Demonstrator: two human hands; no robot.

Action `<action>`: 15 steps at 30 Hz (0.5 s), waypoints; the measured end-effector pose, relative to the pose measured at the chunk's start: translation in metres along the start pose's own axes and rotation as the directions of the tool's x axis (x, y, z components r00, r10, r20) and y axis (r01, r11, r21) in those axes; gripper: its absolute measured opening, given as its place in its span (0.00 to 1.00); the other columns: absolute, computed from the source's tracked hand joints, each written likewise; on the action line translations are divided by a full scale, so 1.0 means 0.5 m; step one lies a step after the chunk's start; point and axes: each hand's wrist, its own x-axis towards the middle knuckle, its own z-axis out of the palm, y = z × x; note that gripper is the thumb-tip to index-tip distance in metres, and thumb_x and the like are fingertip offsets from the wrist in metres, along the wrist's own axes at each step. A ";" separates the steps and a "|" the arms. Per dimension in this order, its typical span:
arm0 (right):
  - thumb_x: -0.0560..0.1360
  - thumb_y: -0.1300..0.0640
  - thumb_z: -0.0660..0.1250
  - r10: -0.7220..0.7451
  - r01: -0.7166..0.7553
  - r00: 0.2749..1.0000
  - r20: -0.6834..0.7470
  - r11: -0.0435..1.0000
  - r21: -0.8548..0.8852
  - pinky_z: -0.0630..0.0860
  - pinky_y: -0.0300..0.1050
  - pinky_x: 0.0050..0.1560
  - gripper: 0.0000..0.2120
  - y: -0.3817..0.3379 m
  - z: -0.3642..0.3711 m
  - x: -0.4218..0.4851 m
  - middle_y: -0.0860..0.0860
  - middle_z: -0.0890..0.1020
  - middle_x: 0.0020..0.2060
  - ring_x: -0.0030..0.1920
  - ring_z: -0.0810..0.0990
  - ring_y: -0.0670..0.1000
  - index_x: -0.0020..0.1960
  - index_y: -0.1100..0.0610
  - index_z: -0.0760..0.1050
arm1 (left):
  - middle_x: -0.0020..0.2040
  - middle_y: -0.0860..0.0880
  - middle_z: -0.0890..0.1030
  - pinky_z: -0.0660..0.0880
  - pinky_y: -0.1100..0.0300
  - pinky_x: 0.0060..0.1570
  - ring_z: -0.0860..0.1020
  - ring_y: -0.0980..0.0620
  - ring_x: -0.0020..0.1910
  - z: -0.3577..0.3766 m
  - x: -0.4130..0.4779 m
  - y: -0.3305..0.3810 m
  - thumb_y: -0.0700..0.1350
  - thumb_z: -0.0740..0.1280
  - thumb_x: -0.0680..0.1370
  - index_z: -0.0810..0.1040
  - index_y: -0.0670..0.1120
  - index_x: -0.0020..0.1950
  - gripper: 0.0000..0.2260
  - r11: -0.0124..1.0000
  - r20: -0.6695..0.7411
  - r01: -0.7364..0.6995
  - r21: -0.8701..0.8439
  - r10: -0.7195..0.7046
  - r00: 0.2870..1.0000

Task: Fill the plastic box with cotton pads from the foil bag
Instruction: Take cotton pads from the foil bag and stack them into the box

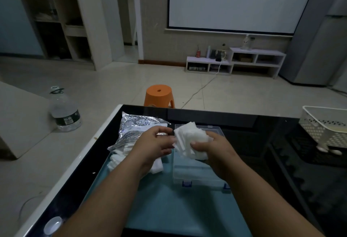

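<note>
A crinkled silver foil bag [135,127] lies at the table's left, with white cotton pads [114,158] spilling from its near end. To its right an open clear plastic box [195,171] with blue latches sits on a teal mat [169,204]. My right hand [210,152] grips a fanned bunch of cotton pads [189,139] above the box. My left hand [154,146] hovers over the bag's near end, fingers curled, its fingertips touching the edge of that bunch. The box's inside is mostly hidden by my right hand and the pads.
The black glass table [244,124] has a white perforated basket [324,126] at its far right edge. On the floor stand an orange stool [159,95] just beyond the table and a large water bottle [63,109] to the left.
</note>
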 end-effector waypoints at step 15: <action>0.73 0.66 0.69 0.010 -0.003 0.999 -0.042 0.983 0.181 0.80 0.53 0.51 0.17 -0.025 -0.007 0.013 0.56 0.78 0.53 0.53 0.78 0.58 0.60 0.56 0.73 | 0.37 0.45 0.79 0.79 0.54 0.39 0.77 0.48 0.30 -0.010 0.013 0.002 0.30 0.67 0.74 0.79 0.43 0.48 0.09 0.999 -0.127 -0.033 -0.002 0.032 0.991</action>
